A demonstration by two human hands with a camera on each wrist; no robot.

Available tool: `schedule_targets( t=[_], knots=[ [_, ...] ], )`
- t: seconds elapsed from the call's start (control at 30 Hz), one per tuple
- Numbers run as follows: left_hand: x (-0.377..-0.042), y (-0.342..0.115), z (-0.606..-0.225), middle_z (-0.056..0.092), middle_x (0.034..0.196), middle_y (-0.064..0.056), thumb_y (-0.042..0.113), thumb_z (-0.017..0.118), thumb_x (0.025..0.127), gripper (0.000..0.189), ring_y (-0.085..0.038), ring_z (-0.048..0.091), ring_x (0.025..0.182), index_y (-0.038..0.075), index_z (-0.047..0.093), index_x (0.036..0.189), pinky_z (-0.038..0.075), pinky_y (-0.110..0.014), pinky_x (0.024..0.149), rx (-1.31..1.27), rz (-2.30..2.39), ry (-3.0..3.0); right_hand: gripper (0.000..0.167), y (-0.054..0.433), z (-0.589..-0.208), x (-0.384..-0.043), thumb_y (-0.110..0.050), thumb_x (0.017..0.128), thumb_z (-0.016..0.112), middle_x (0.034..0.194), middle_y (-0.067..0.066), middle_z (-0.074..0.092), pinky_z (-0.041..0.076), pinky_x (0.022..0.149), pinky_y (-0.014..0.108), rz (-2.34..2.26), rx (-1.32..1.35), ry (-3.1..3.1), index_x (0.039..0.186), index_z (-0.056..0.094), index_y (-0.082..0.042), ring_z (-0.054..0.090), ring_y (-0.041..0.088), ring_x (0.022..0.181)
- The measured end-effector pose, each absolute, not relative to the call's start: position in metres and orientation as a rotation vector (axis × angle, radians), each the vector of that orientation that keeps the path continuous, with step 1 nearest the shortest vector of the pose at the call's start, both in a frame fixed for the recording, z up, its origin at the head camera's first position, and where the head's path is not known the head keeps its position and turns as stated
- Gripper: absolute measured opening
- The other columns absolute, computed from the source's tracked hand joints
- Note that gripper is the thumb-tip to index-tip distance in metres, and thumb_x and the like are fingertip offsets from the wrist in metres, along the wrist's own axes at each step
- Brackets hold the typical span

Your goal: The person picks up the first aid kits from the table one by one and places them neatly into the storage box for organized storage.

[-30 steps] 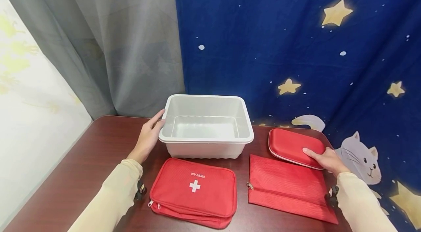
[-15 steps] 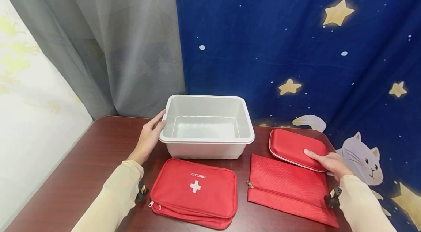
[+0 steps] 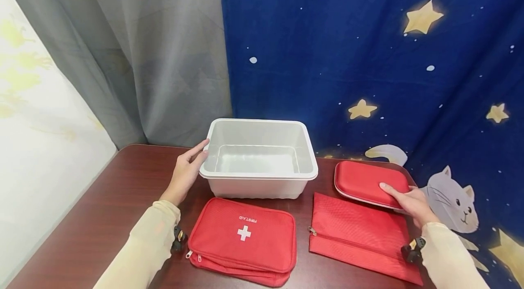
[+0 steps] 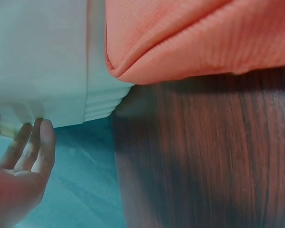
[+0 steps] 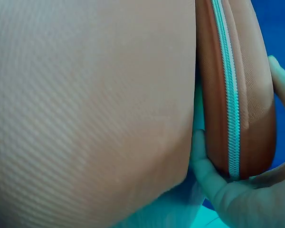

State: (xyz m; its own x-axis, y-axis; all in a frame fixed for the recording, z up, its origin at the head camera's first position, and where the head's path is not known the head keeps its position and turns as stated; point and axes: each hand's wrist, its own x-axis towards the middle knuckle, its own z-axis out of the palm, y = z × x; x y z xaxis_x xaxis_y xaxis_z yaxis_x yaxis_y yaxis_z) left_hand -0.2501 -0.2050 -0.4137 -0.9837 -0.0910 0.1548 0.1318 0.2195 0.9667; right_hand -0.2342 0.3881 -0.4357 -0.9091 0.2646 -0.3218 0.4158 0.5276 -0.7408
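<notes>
My right hand (image 3: 415, 202) grips a red hard zip case (image 3: 368, 182) by its right end, thumb on top and fingers underneath. In the right wrist view the pale zipper of the case (image 5: 256, 95) runs between thumb and fingers. On the left, my left hand (image 3: 186, 173) touches the left rim of a white plastic bin (image 3: 258, 185), its fingers extended; the bin holds nothing. A red first aid bag (image 3: 262, 248) with a white cross lies in front of the bin. Just in front of the case lies a flat red zip pouch (image 3: 360, 234).
Everything stands on a dark wood table (image 3: 106, 216). A grey curtain (image 3: 176, 52) and a blue starry curtain (image 3: 294, 52) hang behind its back edge. A white wall (image 3: 37, 179) borders the table on the left.
The case has shifted slightly left relative to the pouch and its right end appears a little raised in my right hand. My left hand stays at the bin's rim.
</notes>
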Motion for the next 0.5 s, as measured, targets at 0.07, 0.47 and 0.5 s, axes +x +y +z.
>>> schedule_targets(
  t=[0.07, 0.47, 0.5],
  knots=[
    [-0.250, -0.205, -0.414, 0.052, 0.146, -0.008, 0.028, 0.055, 0.102, 0.045, -0.017, 0.051, 0.129, 0.022, 0.051, 0.147, 0.041, -0.023, 0.104, -0.032, -1.863, -2.290, 0.113, 0.385, -0.435, -0.235, -0.064, 0.094, 0.048, 0.148, 0.044, 0.018, 0.029, 0.111, 0.061, -1.367, 0.588, 2.606, 0.147, -0.004, 0.021, 0.033, 0.052, 0.131],
    [-0.247, -0.201, -0.411, 0.050, 0.148, -0.008, 0.025, 0.052, 0.103, 0.045, -0.017, 0.048, 0.131, 0.018, 0.050, 0.148, 0.038, -0.026, 0.106, 0.000, -1.916, -2.271, 0.081, 0.363, -0.434, -0.239, -0.039, 0.104, 0.041, 0.123, 0.034, 0.040, 0.060, 0.063, 0.032, -1.850, 0.665, 2.523, 0.149, 0.006, 0.018, 0.061, 0.002, 0.062],
    [-0.244, -0.200, -0.407, 0.049, 0.149, -0.009, 0.024, 0.052, 0.104, 0.045, -0.018, 0.047, 0.132, 0.016, 0.050, 0.148, 0.037, -0.030, 0.108, -0.003, -1.923, -2.273, 0.080, 0.362, -0.434, -0.239, -0.038, 0.104, 0.040, 0.124, 0.034, 0.039, 0.060, 0.063, 0.032, -1.876, 0.659, 2.508, 0.150, 0.005, 0.017, 0.061, 0.002, 0.061]
  ],
)
